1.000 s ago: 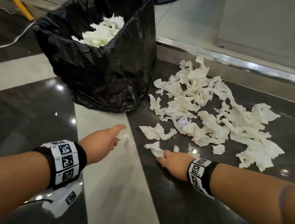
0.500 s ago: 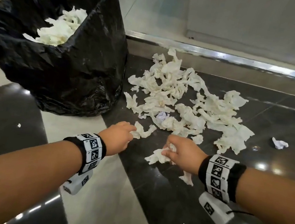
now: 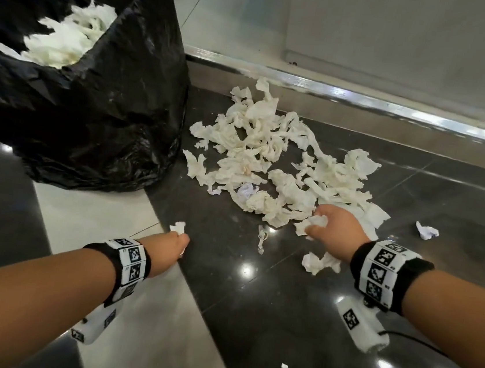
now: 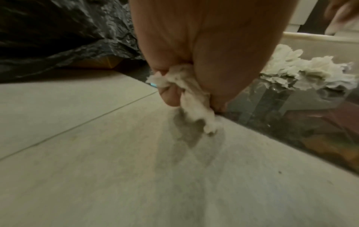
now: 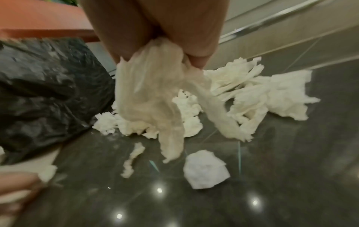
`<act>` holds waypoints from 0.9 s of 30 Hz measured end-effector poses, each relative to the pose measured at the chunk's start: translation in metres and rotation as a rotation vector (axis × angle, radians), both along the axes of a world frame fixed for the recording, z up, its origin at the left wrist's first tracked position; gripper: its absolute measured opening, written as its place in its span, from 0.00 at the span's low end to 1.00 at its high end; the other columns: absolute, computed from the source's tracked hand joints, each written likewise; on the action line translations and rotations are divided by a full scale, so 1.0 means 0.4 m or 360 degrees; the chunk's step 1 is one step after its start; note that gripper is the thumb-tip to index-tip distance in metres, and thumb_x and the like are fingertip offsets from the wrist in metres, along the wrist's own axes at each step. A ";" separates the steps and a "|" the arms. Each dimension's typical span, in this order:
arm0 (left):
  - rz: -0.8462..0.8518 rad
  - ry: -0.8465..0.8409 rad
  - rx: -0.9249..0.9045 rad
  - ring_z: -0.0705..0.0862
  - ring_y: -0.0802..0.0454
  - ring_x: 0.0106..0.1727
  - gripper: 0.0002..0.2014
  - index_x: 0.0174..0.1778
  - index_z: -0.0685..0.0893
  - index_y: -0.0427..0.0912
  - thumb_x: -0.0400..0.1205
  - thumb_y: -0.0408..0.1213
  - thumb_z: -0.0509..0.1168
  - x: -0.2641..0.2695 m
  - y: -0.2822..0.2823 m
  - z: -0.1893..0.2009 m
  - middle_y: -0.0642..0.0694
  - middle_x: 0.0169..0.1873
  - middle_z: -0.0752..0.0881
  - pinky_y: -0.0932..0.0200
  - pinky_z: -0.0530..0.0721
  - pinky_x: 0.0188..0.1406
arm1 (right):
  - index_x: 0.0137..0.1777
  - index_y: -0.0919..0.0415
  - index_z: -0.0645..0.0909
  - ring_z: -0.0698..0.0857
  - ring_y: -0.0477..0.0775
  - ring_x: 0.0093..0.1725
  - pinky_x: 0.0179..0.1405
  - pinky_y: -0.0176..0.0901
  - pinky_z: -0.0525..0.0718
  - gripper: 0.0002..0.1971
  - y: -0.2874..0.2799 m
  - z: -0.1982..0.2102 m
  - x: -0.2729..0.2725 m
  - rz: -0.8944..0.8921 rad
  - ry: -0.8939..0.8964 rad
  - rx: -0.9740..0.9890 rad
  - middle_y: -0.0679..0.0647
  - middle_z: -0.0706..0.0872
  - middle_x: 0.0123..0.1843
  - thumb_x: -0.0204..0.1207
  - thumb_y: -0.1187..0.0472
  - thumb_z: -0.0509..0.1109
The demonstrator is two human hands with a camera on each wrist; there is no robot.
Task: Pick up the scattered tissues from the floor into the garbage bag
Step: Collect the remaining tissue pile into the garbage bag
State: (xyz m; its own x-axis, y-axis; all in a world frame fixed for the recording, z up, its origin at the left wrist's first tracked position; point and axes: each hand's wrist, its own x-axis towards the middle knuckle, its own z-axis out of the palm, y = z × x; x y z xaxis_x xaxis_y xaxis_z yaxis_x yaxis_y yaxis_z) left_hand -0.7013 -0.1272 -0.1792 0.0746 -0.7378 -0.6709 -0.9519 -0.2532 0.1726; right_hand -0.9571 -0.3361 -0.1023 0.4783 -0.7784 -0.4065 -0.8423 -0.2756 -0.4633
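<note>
— What are the hands holding?

— The right hand (image 3: 337, 232) has its fingers curled round a wad of tissue (image 5: 153, 95), bunched in the fist with loose tails hanging down toward the dark floor (image 3: 251, 306). The left hand (image 3: 168, 251) pinches a smaller scrap (image 4: 191, 98) between curled fingers, just above the pale floor strip (image 4: 97, 169).

— How tight is that left grip?

— The wrist view is blurred, so I can only say the fingers close on it; the scrap pokes out at the far side of the fist.

— And the rest of the tissues?

— Just beside the right hand lie a crumpled piece (image 3: 318, 262) on the near side and a thin twisted shred (image 3: 262, 239) to its left. Beyond them the main heap of tissues (image 3: 274, 163) spreads over the dark tiles, up to the metal sill (image 3: 366, 98). A lone ball (image 3: 425, 231) sits apart on the right.

— The bag?

— The black garbage bag (image 3: 92, 112) stands far left, open, touching the heap's left edge, with white tissues (image 3: 68, 33) inside.
</note>
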 end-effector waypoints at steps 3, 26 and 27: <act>-0.0074 -0.0028 0.0004 0.83 0.44 0.56 0.12 0.59 0.78 0.42 0.84 0.43 0.59 0.015 0.016 0.011 0.42 0.57 0.82 0.56 0.78 0.53 | 0.53 0.53 0.76 0.82 0.54 0.41 0.38 0.42 0.78 0.10 -0.008 -0.044 -0.023 0.0344 0.0373 -0.0053 0.57 0.80 0.57 0.73 0.61 0.70; -0.0156 -0.0598 0.0336 0.83 0.47 0.57 0.21 0.52 0.79 0.47 0.82 0.61 0.53 0.043 0.140 0.202 0.48 0.54 0.85 0.56 0.77 0.51 | 0.73 0.59 0.66 0.80 0.67 0.58 0.54 0.57 0.82 0.19 0.072 -0.133 0.121 0.1468 0.0615 -0.0175 0.65 0.70 0.67 0.82 0.60 0.57; -0.0141 -0.0612 0.0306 0.83 0.47 0.55 0.23 0.50 0.79 0.47 0.82 0.63 0.51 0.040 0.128 0.230 0.49 0.51 0.86 0.56 0.77 0.48 | 0.71 0.61 0.67 0.81 0.68 0.58 0.54 0.58 0.81 0.18 0.072 -0.139 0.120 0.1509 0.0638 -0.0177 0.66 0.72 0.66 0.82 0.60 0.56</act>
State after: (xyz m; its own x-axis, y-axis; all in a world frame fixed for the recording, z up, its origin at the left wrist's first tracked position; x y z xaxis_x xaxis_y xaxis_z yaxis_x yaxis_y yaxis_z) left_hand -0.6854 -0.0758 -0.0870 0.2880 -0.6171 -0.7323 -0.9571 -0.1608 -0.2409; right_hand -0.9090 -0.3072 -0.1577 0.7601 -0.1956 -0.6197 -0.3438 -0.9303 -0.1280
